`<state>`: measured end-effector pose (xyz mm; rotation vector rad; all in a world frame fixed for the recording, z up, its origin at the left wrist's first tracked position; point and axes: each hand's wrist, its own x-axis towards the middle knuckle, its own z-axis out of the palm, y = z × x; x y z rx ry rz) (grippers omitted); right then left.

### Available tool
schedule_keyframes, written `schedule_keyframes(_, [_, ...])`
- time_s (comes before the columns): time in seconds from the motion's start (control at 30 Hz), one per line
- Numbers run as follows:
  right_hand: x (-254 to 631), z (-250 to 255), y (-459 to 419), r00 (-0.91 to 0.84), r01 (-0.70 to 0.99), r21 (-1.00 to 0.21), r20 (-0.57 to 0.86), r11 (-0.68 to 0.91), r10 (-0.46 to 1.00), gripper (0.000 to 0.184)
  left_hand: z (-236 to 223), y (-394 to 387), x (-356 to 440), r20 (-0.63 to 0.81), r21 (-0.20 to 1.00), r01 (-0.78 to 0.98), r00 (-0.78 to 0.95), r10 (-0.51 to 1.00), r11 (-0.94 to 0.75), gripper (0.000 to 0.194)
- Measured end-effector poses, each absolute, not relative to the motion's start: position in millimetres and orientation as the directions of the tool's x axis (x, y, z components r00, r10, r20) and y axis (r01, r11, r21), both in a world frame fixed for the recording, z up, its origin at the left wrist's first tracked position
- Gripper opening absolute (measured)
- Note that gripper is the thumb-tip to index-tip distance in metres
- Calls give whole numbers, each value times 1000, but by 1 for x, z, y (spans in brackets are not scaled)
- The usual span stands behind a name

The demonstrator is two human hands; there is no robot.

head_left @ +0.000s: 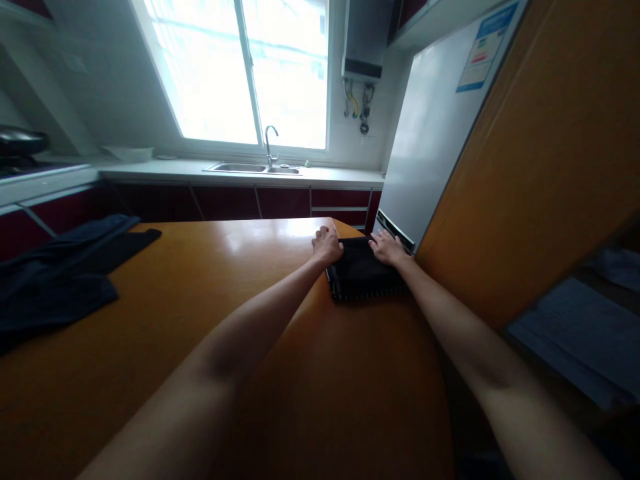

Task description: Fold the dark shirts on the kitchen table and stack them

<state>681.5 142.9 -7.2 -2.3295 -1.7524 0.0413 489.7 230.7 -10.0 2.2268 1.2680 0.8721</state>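
Note:
A folded black cloth (367, 270) with a row of pale stitches or fringe along its near edge lies at the right side of the wooden table. At its far left corner is my left hand (327, 245), fingers curled down around the fabric's edge. My right hand (389, 249) rests on the far right part of the cloth, fingers stretched out and slightly apart. Both arms reach forward over the table; the undersides of the fingers are hidden.
Dark blue garments (60, 267) lie loosely on the left of the table (225, 267). A white refrigerator (430, 133) and an orange wooden panel (525, 167) stand close on the right. Beyond are a counter, a sink (240, 168) with a faucet (270, 143), and a window.

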Motion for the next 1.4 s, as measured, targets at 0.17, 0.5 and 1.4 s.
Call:
schedule_keyframes(0.17, [648,-20,150,122,982,-152,78,-109,989,54,-20,201,503,191,310,584,735,651,-750,55])
schedule_keyframes(0.5, [721,-11,135,438,808,-510,188,-294,879,33,-22,183,490,60,416,629,701,710,-656,66])
schedule_keyframes(1.4, [425,-65,24,-7,963,-248,357,102,934,63,-68,114,259,181,124,753,623,761,-646,60])
